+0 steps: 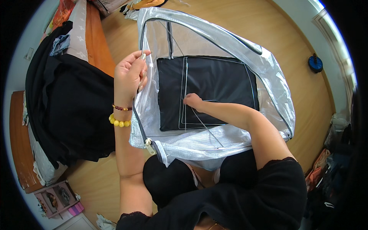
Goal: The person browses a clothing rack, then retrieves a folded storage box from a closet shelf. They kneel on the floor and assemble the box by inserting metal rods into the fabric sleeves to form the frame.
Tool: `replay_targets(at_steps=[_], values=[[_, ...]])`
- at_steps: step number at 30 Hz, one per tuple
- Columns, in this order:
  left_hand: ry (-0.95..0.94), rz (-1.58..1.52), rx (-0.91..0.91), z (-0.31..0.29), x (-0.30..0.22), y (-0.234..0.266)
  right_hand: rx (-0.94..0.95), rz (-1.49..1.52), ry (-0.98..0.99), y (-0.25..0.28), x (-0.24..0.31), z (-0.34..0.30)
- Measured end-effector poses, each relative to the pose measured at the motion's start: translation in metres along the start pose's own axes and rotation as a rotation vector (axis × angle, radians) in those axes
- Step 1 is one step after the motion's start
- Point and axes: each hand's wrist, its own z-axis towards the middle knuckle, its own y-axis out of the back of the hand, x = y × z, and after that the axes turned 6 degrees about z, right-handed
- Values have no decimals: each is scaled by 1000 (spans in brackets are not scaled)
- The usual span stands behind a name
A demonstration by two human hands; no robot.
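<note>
A translucent grey-white storage bag (276, 86) with black zipper trim stands open-topped before me, its walls partly slack. My left hand (131, 73) pinches the bag's left upper edge between thumb and fingers. My right hand (193, 101) reaches over the near wall down inside, fingers closed around a thin metal rod. Below that hand lies the black bottom panel (214, 78), with a thin wire frame (186, 71) on it. Another thin rod (209, 131) slants from near my right hand toward the near wall. A zipper pull (150, 146) hangs at the near left corner.
A black cloth (80, 103) drapes over furniture with orange-brown wood on the left. Near the right wall, a round blue object (315, 64) rests on the wood floor (295, 30). A small shelf (57, 199) stands lower left; piled clothes (333, 165) lie at right.
</note>
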Motion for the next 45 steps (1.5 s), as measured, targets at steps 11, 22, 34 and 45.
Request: replay_targets(at_steps=[11, 22, 34, 45], values=[[-91, -81, 136, 4, -5, 5, 379, 645, -55, 4, 34, -14], [-40, -3, 53, -12, 4, 10, 481, 515, -101, -24, 42, -16], [-10, 399, -73, -49, 15, 10, 504, -138, 52, -18, 15, -15], [51, 661, -151, -78, 51, -26, 79, -11, 197, 3, -73, 37]])
